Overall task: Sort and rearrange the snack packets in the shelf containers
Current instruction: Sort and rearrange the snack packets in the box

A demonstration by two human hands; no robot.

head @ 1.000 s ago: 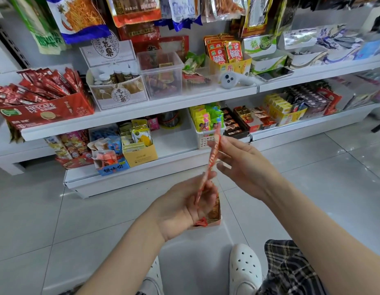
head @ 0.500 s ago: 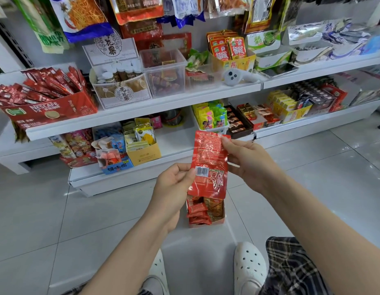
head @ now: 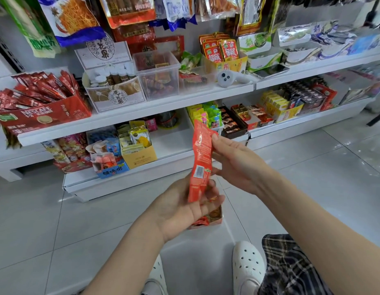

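Holding a red packet upright over a small box on the floor, the left hand grips its bottom, the right hand pinches its top edge.

On the lower shelf, bare board lies open between the yellow box and the white basket. The upper shelf is packed edge to edge, a clear tub mid-row. A small floor box sits under the hands

Floor box mostly behind left hand
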